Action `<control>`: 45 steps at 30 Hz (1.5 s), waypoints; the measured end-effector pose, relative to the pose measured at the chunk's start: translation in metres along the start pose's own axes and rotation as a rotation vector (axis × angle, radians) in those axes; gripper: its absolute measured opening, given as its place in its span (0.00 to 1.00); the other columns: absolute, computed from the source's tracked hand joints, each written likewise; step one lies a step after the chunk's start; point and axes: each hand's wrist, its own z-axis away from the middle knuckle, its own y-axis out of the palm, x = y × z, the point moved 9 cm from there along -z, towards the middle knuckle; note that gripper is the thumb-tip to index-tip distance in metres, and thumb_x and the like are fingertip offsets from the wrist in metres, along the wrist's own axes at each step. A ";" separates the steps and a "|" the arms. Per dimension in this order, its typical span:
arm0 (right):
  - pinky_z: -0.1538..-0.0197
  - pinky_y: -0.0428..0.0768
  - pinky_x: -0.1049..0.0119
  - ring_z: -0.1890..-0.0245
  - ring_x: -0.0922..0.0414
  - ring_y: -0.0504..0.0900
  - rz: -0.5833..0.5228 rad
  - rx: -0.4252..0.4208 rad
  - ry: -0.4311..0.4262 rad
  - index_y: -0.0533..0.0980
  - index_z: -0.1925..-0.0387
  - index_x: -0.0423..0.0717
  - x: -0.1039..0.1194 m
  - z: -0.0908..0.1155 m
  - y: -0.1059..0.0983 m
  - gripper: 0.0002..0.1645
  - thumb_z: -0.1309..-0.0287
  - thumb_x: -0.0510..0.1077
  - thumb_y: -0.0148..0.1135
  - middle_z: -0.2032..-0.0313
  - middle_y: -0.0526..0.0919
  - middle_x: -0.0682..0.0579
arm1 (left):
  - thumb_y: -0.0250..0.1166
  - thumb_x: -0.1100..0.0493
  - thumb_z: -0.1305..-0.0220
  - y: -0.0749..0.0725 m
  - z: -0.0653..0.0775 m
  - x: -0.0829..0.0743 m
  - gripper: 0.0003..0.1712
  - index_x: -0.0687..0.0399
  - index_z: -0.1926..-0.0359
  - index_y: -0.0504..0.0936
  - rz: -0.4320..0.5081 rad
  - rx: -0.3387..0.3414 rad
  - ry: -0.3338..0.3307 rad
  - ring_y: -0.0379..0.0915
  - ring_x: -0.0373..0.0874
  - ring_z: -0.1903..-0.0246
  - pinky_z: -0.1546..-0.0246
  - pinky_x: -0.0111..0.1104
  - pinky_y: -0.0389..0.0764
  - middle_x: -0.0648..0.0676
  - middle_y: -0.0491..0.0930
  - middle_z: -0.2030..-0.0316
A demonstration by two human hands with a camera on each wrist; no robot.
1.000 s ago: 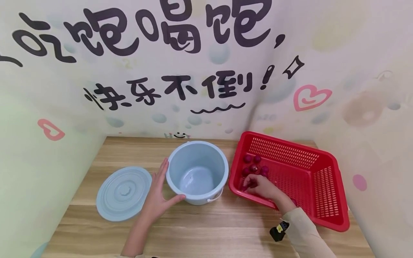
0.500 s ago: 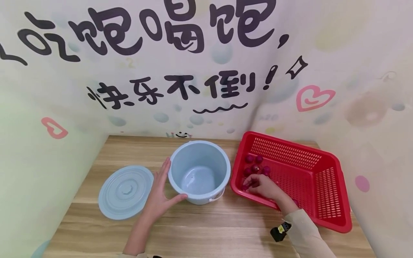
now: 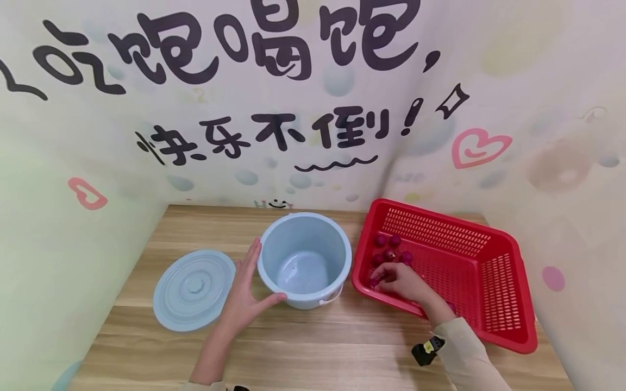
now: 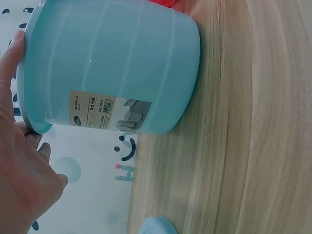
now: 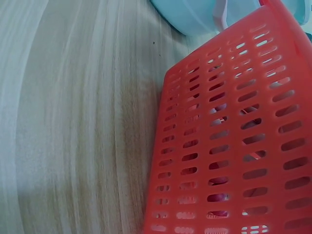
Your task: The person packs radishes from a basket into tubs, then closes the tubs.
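In the head view a pale blue bucket (image 3: 304, 297) stands upright, its inside bare apart from small specks. My left hand (image 3: 244, 304) is spread against its left side, fingers straight along the outside and thumb at the front rim. The left wrist view shows the same hand (image 4: 24, 165) at the bucket's rim. My right hand (image 3: 403, 283) reaches into a red plastic basket (image 3: 499, 233), fingertips bent at a small round purple-red vegetable (image 3: 374, 283) near the left front corner. Several similar vegetables (image 3: 388, 255) lie just behind it.
A round blue lid (image 3: 193, 290) lies flat on the wooden table (image 3: 313, 353), left of the bucket. The bucket's thin handle (image 3: 331, 298) hangs at its front right. The basket's slotted wall (image 5: 229, 131) hides the right hand in the right wrist view. A printed wall stands behind.
The head view has shifted slightly, so everything sits a little further right. Both hands keep nearly the same places, the left at the bucket and the right in the basket.
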 end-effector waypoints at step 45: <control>0.57 0.86 0.69 0.59 0.54 0.83 0.024 -0.176 -0.030 0.82 0.53 0.43 0.026 0.016 -0.029 0.15 0.42 0.42 0.71 0.55 0.86 0.44 | 0.80 0.43 0.56 -0.001 0.002 -0.001 0.69 0.45 0.20 0.46 0.014 0.003 -0.015 0.44 0.60 0.22 0.26 0.68 0.40 0.53 0.46 0.20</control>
